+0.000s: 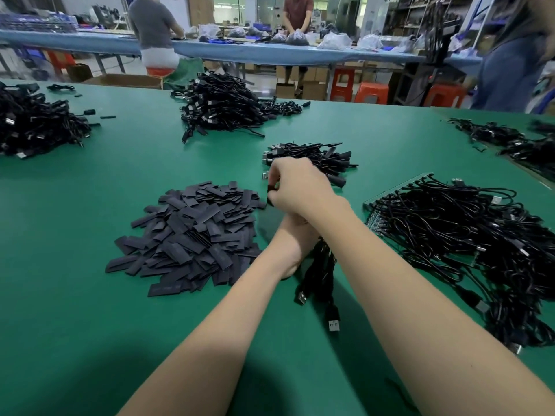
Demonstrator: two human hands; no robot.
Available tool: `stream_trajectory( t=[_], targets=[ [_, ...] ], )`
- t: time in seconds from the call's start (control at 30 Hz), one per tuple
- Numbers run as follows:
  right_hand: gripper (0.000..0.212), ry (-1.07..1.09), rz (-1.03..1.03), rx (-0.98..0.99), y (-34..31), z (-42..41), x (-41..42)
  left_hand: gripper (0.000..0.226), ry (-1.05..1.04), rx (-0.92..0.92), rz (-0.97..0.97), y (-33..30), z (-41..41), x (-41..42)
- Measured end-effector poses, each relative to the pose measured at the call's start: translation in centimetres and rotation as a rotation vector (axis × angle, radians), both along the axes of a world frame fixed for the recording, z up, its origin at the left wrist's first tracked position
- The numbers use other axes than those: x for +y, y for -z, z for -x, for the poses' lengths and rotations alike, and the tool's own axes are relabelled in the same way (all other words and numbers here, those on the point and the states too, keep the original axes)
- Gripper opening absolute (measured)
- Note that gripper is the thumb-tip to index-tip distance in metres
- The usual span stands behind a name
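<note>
hold: my left hand point(289, 246) grips a bundle of black USB cables point(319, 274) just right of the heap of flat black heat-shrink sleeves point(192, 232), likely so the ends sit ready for sleeving | my right hand point(300, 187) pinches one black sleeve point(271, 196) at the heap's right edge | pose: right wrist crossed over left, forearms converging

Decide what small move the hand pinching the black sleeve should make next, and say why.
Probably bring the sleeve down to the cable bundle and slip it over one cable's end. The right hand pinches a single sleeve beside the sleeve pile, while the left hand grips the bundle directly beneath it, so both parts are already close.
</note>
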State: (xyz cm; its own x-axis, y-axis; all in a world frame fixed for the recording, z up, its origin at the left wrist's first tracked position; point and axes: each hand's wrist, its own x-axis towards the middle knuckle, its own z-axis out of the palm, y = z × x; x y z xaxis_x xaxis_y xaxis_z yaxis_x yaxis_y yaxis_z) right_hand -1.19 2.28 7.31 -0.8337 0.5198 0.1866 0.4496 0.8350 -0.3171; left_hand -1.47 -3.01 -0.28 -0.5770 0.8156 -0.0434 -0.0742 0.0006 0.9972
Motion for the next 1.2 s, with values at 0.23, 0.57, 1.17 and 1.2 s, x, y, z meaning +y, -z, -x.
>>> stream_trajectory(
  t=[0.23, 0.57, 1.17, 1.2],
  targets=[
    [0.008, 0.196, 0.280, 0.532, 0.5, -5.4, 3.9, 0.008, -0.032, -0.167, -0.145, 0.1, 0.1, 0.3],
    [0.007, 0.309, 1.182, 0.901, 5.0, -8.7, 5.2, 0.009, 0.000, -0.309, -0.183, -0.3, 0.3, 0.0],
    [0.022, 0.038, 1.491, 1.031, 5.0, -10.2, 5.3, 0.005, 0.137, -0.447, -0.211, -0.6, 0.8, -0.6],
    [0.019, 0.045, 1.494, 1.042, 5.0, -10.2, 5.3, 0.005, 0.146, -0.448, -0.205, -0.6, 0.7, -0.6]
  ],
)
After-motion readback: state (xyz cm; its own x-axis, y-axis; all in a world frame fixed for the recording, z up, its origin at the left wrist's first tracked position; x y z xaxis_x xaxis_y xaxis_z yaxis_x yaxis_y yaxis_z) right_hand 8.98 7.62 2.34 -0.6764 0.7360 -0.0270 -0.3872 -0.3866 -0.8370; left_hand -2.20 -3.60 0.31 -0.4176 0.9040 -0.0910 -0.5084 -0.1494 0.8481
